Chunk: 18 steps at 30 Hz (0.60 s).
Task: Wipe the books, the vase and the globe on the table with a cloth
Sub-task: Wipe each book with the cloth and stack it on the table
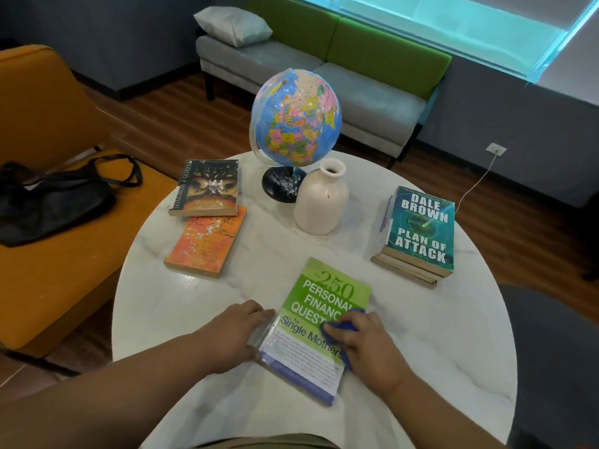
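Observation:
A green and white paperback lies near the front of the round marble table. My right hand presses a blue cloth onto its cover. My left hand rests flat against the book's left edge. Behind stand a globe on a black base and a cream vase. A dark book and an orange book lie at the left. A stack topped by a teal book sits at the right.
An orange armchair with a black bag stands left of the table. A grey and green sofa with a pillow is behind. A dark seat is at the right, and a white cable runs to a wall socket.

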Motion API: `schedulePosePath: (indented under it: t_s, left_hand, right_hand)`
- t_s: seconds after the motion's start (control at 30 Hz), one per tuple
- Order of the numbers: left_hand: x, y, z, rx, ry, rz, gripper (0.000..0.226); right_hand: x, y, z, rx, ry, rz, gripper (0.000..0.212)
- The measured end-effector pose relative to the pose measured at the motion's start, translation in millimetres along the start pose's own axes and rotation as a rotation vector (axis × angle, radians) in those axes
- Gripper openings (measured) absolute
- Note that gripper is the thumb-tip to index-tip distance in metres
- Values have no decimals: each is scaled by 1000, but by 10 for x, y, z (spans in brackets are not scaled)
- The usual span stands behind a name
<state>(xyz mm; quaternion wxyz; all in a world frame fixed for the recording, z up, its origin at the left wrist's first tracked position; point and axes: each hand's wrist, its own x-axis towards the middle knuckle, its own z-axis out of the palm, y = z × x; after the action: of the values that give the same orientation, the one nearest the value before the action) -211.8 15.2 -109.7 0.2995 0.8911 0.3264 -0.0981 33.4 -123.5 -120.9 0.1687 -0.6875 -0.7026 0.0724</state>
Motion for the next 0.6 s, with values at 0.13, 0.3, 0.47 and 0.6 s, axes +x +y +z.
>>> schedulePosePath:
  t_s: [0.13,0.3,0.47,0.6]
  left_hand:
    - [-16,-5,10,-19,5,-8,81]
    - [3,35,-6,-77,6,-39,74]
    - [78,197,-20,-74,-36,-211,50]
    - [151,325,-22,-33,-67,-360,32]
  right_hand:
    - [-19,-75,-26,-35,-15,99,33]
    - [-387,-326,-18,-92,-196,-249,31]
    - [-385,-55,-120,-110,-132,-119,35]
    - [-82,59,-231,-55,-145,198,16]
